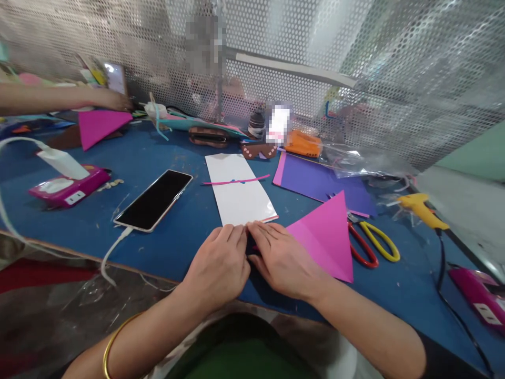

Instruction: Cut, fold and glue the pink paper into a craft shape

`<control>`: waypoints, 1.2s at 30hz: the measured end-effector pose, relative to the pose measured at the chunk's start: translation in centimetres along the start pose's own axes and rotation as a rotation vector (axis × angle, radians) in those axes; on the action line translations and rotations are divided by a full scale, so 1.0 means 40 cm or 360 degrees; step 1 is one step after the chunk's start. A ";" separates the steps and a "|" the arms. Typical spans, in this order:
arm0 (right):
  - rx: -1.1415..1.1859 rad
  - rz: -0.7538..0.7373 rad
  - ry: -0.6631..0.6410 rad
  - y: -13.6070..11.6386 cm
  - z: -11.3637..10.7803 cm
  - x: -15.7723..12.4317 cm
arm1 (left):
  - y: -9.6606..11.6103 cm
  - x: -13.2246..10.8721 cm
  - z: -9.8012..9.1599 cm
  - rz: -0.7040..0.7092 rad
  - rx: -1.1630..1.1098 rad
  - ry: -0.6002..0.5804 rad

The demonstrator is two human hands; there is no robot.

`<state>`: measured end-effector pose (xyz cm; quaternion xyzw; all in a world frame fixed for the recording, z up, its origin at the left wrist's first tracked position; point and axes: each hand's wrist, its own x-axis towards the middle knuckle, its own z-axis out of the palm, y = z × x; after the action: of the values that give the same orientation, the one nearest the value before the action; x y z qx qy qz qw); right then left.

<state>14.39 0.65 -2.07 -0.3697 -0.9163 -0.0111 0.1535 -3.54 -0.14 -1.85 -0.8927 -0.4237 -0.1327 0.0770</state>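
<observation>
White card (241, 202) lies at twelve o'clock from left hand (221, 261) and right hand (284, 259), fingers together; I cannot tell whether clamped.

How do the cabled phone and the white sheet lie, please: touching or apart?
Apart: the head view shows blue tabletop between the cabled phone and the white sheet.

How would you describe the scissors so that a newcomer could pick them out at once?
On the blue tabletop, find the right hand and the pink triangular paper beside it. At that paper's right edge are the scissors. Unlike the yellow glue gun nearby, they have one red handle and one yellow handle.
</observation>
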 end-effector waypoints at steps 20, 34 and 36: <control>-0.0362 0.0438 0.0064 0.037 -0.003 -0.019 | -0.002 0.000 0.001 0.0005 0.0043 0.0055; -0.0524 0.0481 0.0148 0.016 0.001 -0.016 | -0.010 -0.034 -0.004 0.0001 0.0181 0.0227; -0.0521 0.0493 0.0147 0.015 0.002 -0.016 | -0.018 -0.050 -0.005 0.0008 0.0171 0.0258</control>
<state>15.23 0.68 -2.38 -0.5251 -0.8266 -0.1529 0.1331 -5.32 -1.21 -2.24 -0.8747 -0.4202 -0.1814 0.1592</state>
